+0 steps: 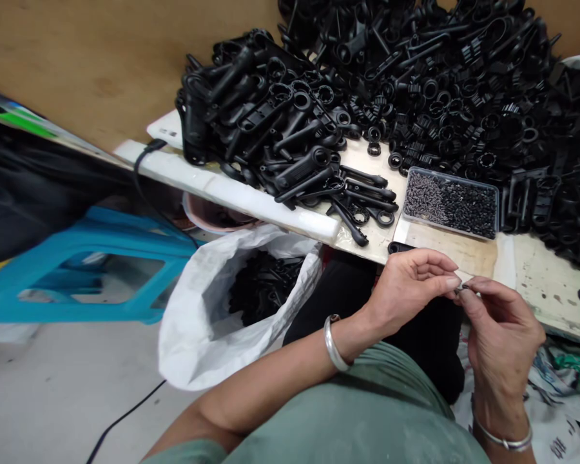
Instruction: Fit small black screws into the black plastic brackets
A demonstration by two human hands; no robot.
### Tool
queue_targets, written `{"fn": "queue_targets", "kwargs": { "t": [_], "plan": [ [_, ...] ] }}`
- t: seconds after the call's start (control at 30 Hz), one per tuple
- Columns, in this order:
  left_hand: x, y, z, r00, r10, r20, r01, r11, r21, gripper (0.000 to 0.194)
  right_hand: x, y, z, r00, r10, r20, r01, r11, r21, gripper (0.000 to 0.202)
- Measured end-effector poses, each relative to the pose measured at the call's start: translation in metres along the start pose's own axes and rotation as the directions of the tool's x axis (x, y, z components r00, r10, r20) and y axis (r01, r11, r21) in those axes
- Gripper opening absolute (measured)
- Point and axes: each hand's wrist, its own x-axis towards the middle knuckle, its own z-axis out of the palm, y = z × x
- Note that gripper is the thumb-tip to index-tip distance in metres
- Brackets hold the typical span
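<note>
My left hand and my right hand meet at the table's near edge, thumbs and forefingers pinched together. Between the fingertips is a tiny dark piece, too small to name. Just behind my left hand a black plastic part pokes out, mostly covered; I cannot tell whether the hand touches it. Beyond both hands sits a clear plastic box, with small metallic pieces on its left side and small black pieces on its right.
Black plastic handle-shaped parts and black rings are heaped across the table. Below the edge stands a white sack holding black parts. A blue plastic stool is at the left, near a black cable.
</note>
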Motion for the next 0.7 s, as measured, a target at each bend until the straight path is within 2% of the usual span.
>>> {"fn": "queue_targets", "kwargs": {
  "t": [0.17,0.4,0.53,0.7],
  "plan": [
    [-0.001,-0.001,-0.001,1.000,-0.002,-0.003,0.002,1.000,-0.003,0.028,0.001,-0.002,0.001,0.998,-0.064,0.023,0.066,0.995,-0.078,0.014],
    [0.001,-0.003,-0.002,0.998,0.060,-0.009,-0.060,0.998,0.016,0.035,-0.002,-0.006,0.000,0.984,-0.175,0.023,0.175,0.951,-0.255,0.012],
    [0.000,-0.005,-0.003,0.992,0.117,-0.038,-0.114,0.991,0.076,0.028,-0.008,-0.005,-0.005,0.970,-0.242,0.032,0.228,0.855,-0.465,0.015],
    [-0.002,-0.009,-0.004,0.976,0.212,-0.038,-0.200,0.957,0.211,0.013,-0.011,-0.006,-0.007,0.908,-0.406,0.101,0.379,0.694,-0.613,0.014]
  ]
}}
